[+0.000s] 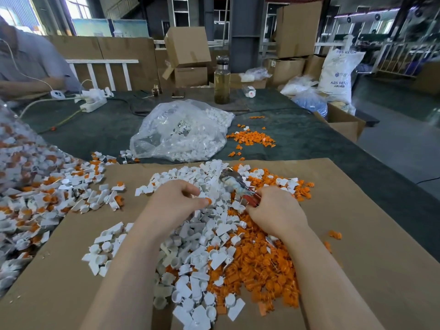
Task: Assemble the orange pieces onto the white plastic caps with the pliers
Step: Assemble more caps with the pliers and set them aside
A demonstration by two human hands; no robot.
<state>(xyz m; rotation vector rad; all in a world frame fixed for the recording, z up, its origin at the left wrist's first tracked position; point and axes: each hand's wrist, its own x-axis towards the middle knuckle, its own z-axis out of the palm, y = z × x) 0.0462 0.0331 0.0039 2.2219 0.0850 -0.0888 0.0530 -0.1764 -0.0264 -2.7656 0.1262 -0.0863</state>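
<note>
On a brown cardboard sheet [371, 246] lies a mixed heap of white plastic caps [202, 246] and loose orange pieces [262, 265]. My left hand [171, 201] hovers over the white caps and pinches one small orange piece [207, 200] at its fingertips. My right hand [276, 210] grips the red handles of the pliers [235, 184], whose metal jaws point up and to the left over the heap. A white cap sits just under the pliers' handles.
A heap of assembled white-and-orange caps [47, 194] spreads at the left. A clear bag of white caps [181, 134] and a small orange pile [252, 138] lie behind. A bottle [222, 82], power strips [92, 101] and another person [26, 65] are at the back.
</note>
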